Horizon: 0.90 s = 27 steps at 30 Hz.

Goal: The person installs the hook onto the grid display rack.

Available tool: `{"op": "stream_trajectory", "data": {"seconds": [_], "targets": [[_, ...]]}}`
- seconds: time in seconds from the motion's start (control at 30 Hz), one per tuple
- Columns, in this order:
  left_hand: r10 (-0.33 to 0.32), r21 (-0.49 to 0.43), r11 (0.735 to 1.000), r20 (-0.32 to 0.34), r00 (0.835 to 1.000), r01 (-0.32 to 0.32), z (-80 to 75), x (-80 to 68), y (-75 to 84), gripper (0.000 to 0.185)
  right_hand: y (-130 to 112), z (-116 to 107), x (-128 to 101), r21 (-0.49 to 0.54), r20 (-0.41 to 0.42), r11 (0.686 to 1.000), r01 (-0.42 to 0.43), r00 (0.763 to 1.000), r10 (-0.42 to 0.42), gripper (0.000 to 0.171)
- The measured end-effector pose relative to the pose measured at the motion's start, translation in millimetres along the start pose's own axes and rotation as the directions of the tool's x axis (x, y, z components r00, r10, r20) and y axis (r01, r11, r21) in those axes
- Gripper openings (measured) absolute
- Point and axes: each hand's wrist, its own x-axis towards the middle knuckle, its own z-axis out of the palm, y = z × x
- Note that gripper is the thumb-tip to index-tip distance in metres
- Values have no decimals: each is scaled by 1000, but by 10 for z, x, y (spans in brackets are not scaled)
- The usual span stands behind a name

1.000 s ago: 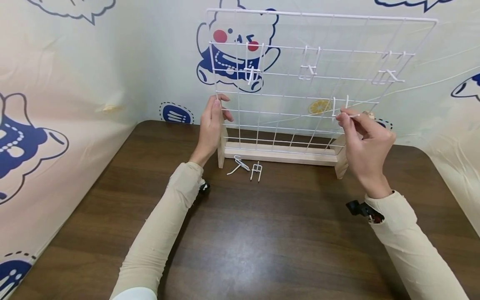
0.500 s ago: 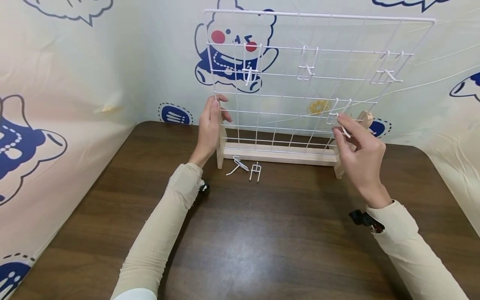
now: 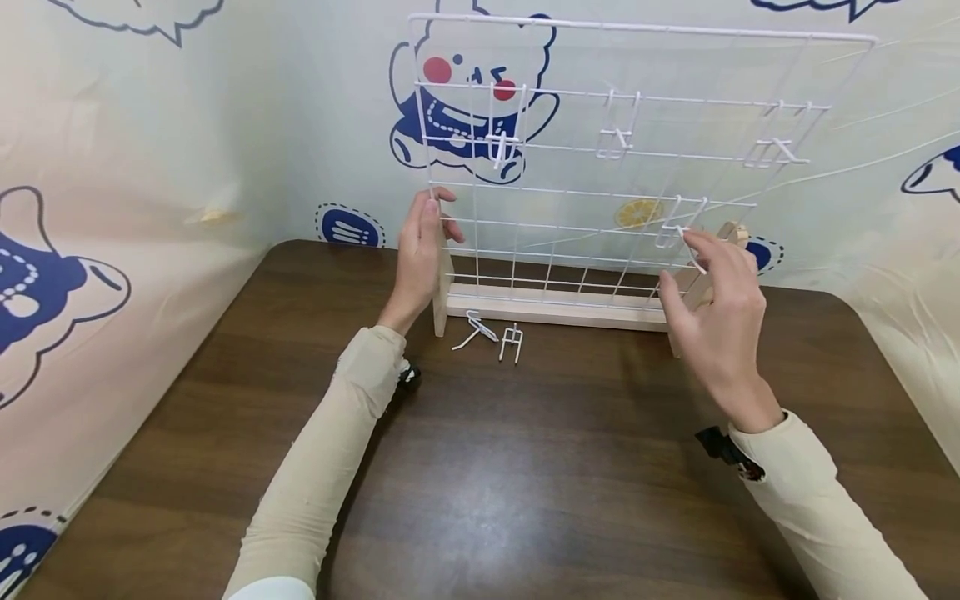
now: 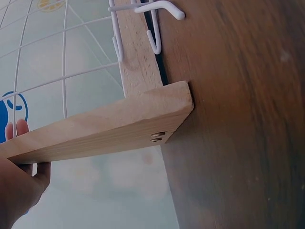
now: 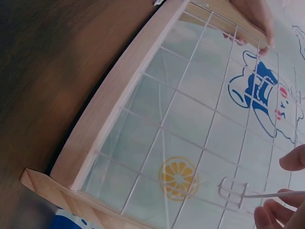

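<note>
The right hand (image 3: 716, 321) is reaching up to the grid's lower right with thumb and fingers spread apart, not pinching. Its fingertips are meeting or almost meeting the prong of a white hook (image 5: 262, 194); whether they are pressing on it is hard to tell. In the head view this hook is lying just beyond the fingertips, up and slightly left, its two top bends appearing to loop over a lower wire, its prong pointing out and down toward that hand. The right hand is far nearer to it than the left. The right post (image 3: 733, 231) is standing close behind the fingers, crowding that side.

The left hand (image 3: 422, 250) is gripping the left post (image 3: 444, 292) beside the edge of the wire grid (image 3: 570, 147). Three more hooks are hanging in a row higher up: left hook (image 3: 501, 140), middle hook (image 3: 617, 139), right hook (image 3: 777, 150).

Below, the wooden rail (image 3: 558, 310) is joining the posts. Two loose hooks (image 3: 513, 336) are lying on the counter (image 3: 480, 467) in front of it, nearer the left hand.
</note>
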Motion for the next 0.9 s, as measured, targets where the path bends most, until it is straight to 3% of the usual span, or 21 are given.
{"op": "stream_trajectory", "data": {"seconds": [0.23, 0.53, 0.73, 0.9], "targets": [[6, 19, 1000, -4, 1000, -6, 13, -3, 14, 34, -172, 1, -11, 49, -137, 997, 57, 989, -50, 24], [14, 40, 999, -1, 1000, -14, -3, -7, 21, 33, -409, 59, -46, 91, -176, 976, 198, 968, -179, 14], [23, 42, 999, -2, 1000, -23, -1, -8, 26, 34, -521, 120, -112, 109, -110, 959, 263, 962, -251, 11], [24, 45, 999, 0, 1000, -24, -1, -5, 19, 35, -548, 194, -158, 150, -16, 952, 265, 964, -266, 14]]}}
